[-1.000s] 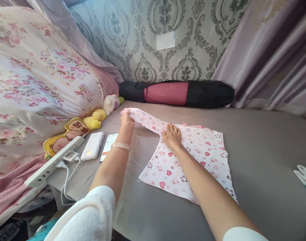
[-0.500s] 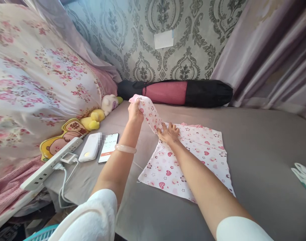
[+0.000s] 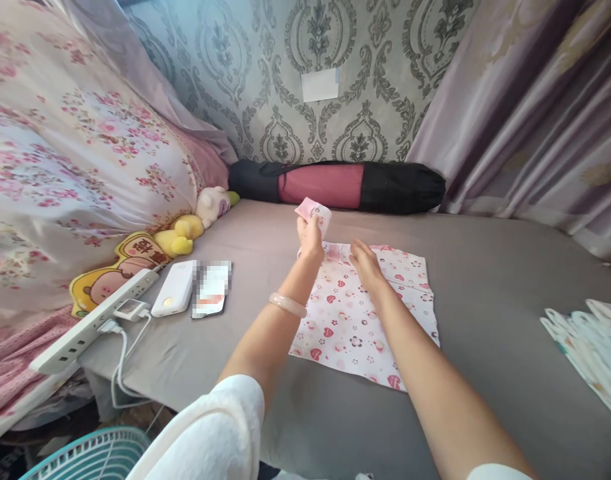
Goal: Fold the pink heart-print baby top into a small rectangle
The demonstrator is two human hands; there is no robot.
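Note:
A white garment [image 3: 353, 327] printed with pink hearts and flowers lies spread on the grey sheet. My left hand [image 3: 310, 237] pinches a raised end of it, like a sleeve, folded in over the body of the garment; a pink inner side shows above my thumb. A pale bangle [image 3: 288, 305] circles my left wrist. My right hand [image 3: 366, 265] is at the garment's far edge, fingers stretched out, holding nothing; whether it presses on the fabric I cannot tell.
A black and pink rolled bag [image 3: 330, 185] lies along the wall. To the left are a phone [image 3: 213, 290], a white power bank [image 3: 174, 288], a power strip [image 3: 93, 323] and plush toys [image 3: 178, 237]. Folded cloths [image 3: 593, 350] lie at right; a turquoise basket [image 3: 100, 453] stands below the bed edge.
My left hand has moved right, bringing the raised end of the garment over its body. My right hand has shifted slightly right and lets the sleeve's base show. The view has turned a little right.

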